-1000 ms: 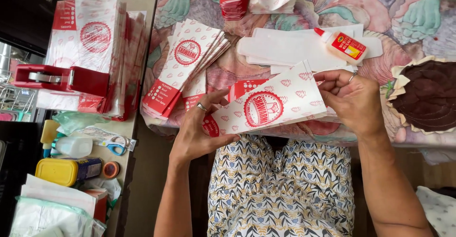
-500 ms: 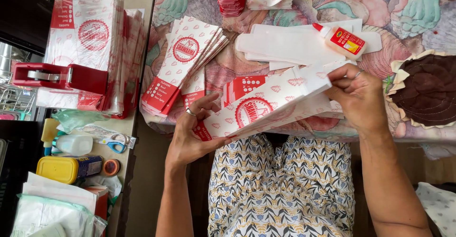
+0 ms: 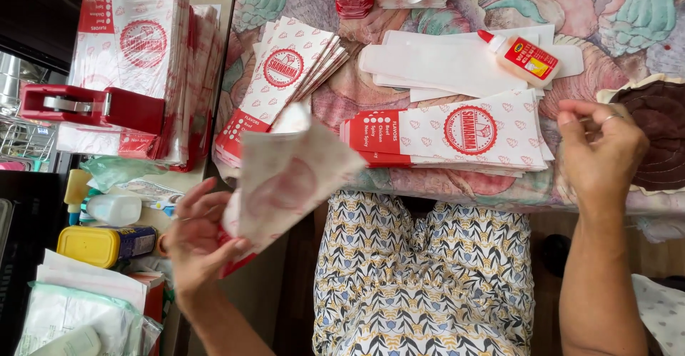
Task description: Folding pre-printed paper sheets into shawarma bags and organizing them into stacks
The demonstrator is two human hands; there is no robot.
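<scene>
My left hand grips a red and white paper bag by its lower end; the bag is blurred and sits left of my lap, below the table edge. My right hand hovers at the table's right, fingers loosely curled, holding nothing. Between the hands a stack of printed paper bags lies flat on the flowered tablecloth. A fanned pile of the same bags lies further left. A small glue bottle with a red cap rests on plain white paper sheets.
A wrapped bundle of bags stands at the left with a red tape dispenser in front. A yellow tub, a white bottle and packets crowd the lower left. A brown round item lies at the right edge.
The bag held in both hands over the stack now sits in my left hand alone, swung down and to the left. My right hand has let go and lifted to the right.
</scene>
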